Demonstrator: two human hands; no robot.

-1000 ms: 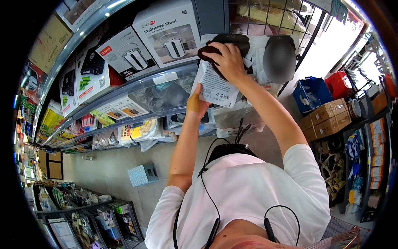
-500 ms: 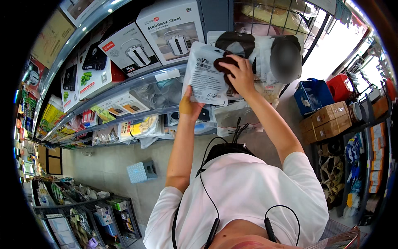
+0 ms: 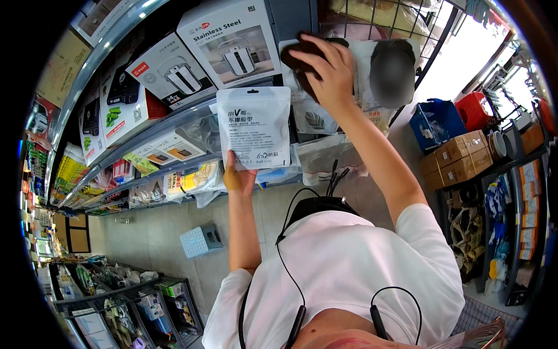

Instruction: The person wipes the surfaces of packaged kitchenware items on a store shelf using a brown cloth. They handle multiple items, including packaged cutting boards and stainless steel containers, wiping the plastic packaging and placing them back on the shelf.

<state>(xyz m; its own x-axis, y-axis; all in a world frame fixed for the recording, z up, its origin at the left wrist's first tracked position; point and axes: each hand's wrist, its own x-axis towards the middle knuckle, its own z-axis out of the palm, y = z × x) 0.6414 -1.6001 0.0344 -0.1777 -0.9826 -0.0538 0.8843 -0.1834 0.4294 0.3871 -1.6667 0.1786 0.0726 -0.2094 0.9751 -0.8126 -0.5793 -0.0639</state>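
My left hand [image 3: 238, 177] grips the bottom edge of a flat white resealable pouch [image 3: 254, 128] and holds it upright in front of the shelves. My right hand [image 3: 330, 72] is raised higher and to the right, its fingers closed over a dark brown soft item [image 3: 297, 57] that sits in clear packaging [image 3: 311, 116] at the wire rack. The two hands are apart, and the pouch no longer touches the right hand.
White boxes picturing steel pots [image 3: 232, 41] and other appliance boxes [image 3: 116, 99] fill the metal shelves [image 3: 168, 125] on the left. A wire rack [image 3: 395, 20] is above. Brown cartons [image 3: 459, 157] and blue and red bins [image 3: 436, 125] stand on the right. A pale crate [image 3: 200, 241] lies on the floor.
The white pouch has come away from my right hand and moved left and down in my left hand. My right hand has gone up onto the dark brown item.
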